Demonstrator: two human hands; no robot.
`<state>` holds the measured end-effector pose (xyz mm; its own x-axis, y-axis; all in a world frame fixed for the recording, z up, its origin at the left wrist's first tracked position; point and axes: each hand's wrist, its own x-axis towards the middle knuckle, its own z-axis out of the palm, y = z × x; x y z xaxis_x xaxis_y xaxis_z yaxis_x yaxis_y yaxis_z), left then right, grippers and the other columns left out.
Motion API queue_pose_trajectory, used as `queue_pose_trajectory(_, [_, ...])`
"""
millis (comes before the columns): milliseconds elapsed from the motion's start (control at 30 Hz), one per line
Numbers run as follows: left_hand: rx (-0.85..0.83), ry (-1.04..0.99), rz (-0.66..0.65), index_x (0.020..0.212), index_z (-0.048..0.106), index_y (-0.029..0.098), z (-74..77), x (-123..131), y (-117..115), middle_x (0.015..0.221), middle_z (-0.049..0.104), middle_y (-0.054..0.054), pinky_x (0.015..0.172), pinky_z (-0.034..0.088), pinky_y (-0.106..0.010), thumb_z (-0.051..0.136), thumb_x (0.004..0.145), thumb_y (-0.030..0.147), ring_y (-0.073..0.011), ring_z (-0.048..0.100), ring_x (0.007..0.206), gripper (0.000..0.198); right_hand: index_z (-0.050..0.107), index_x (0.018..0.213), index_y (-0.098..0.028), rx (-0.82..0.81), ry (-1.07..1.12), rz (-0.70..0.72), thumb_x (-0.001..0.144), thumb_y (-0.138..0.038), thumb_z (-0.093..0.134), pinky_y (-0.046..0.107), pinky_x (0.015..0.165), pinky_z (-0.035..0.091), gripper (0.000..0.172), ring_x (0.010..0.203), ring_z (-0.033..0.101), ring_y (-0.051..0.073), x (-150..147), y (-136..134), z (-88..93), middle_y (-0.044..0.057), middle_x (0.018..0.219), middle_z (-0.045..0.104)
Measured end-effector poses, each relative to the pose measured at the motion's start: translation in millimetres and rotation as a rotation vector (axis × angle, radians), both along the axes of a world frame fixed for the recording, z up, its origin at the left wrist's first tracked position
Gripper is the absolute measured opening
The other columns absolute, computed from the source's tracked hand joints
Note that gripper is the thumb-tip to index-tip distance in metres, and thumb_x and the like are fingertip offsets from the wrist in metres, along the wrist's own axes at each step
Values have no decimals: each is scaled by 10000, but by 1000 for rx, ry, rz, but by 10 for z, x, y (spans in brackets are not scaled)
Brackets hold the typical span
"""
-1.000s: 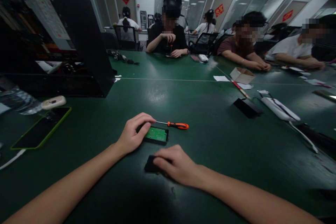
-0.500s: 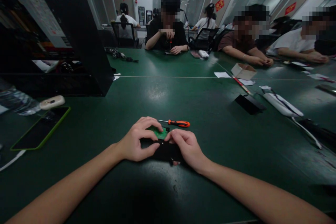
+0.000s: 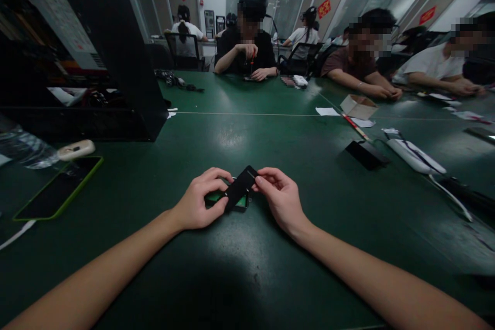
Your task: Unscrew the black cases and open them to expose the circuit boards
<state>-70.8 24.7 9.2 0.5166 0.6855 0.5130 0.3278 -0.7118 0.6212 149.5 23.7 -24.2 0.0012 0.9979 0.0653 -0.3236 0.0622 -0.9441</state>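
Note:
A slim black cover plate is tilted diagonally between my hands. My right hand pinches its upper right end between thumb and fingers. At its lower left end, the curled thumb and fingers of my left hand grip the plate. Underneath lies a green circuit board in a dark shallow casing, partly covered by the plate and my left fingers. The orange-handled screwdriver seen earlier is now mostly hidden behind the plate.
At left stand a large open black computer case, a green-edged phone, a pale oval device and a clear plastic bottle. To the right lie a black box-shaped piece, a white power strip and a small open carton. Several people sit beyond.
The black plate has gone from lying flat nearest me to slanting up over the board, its right end raised. My right hand moved slightly up and right with it.

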Motion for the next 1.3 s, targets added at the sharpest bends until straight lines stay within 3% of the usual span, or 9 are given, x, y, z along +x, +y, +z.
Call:
queue_pose_trajectory(100, [-71,-24,-13,905,703,158,-16,27,-9,1077,687,-101,917,476,-356,626,868,172,-235,643,1000,87,704,981,-216,47,-84,44,799,-373,797,300,786,591,258,759,702,140,-25,-45,23,3,854,736])
queue_pose_trajectory(200, [-278,-236,102,929,716,157,-80,28,38,995,705,-82,849,484,-328,620,904,231,-221,649,935,124,676,1079,-237,286,-317,76,888,-337,703,370,940,564,217,1006,693,184,-24,-120,59,47,1078,723])
queue_pose_trajectory(367, [-615,-786,321,925,689,152,-150,9,198,888,719,-53,786,492,-297,711,792,267,-206,654,861,177,536,1312,-223,681,-854,190,880,-358,719,477,1124,439,488,1327,518,252,0,-192,61,133,1394,569])
queue_pose_trajectory(567, [-748,-969,376,853,698,143,-111,3,277,847,727,-41,771,505,-281,788,698,272,-184,659,822,221,465,1401,-186,672,-1076,305,922,-289,628,451,1139,440,516,1288,546,238,-67,-181,67,130,1382,592])
queue_pose_trajectory(767, [-759,-927,356,893,741,135,-140,14,282,823,727,-41,693,489,-263,869,656,407,-164,627,728,383,484,1450,-103,514,-1370,375,797,-181,587,445,1052,509,666,1175,602,279,133,-353,356,158,1271,625])
queue_pose_trajectory(933, [-747,-830,368,833,754,106,-192,-21,308,751,694,-40,591,414,-227,852,692,448,-120,555,631,383,553,1385,-198,288,-1418,299,902,-308,538,408,976,546,496,1104,651,242,1045,-597,397,115,1248,650])
queue_pose_trajectory(1067, [-726,-784,356,797,736,101,-234,-25,329,696,643,-14,577,407,-219,824,736,416,-100,521,598,332,595,1305,-200,124,-1456,-92,853,-582,563,487,870,570,593,1000,700,326,2201,-687,311,157,1202,697])
queue_pose_trajectory(1200, [-738,-771,315,933,723,106,-226,8,319,777,685,-19,610,467,-218,849,710,336,-104,584,627,344,644,1121,-247,-261,-1540,-415,740,-697,587,483,586,519,592,586,659,329,3204,-732,250,122,709,693])
queue_pose_trajectory(1300, [-743,-765,278,947,697,111,-204,28,299,765,704,-25,621,503,-214,844,731,308,-114,633,644,327,636,924,-337,-356,-1518,-524,670,-727,638,470,546,466,465,508,620,314,3636,-731,180,99,563,615])
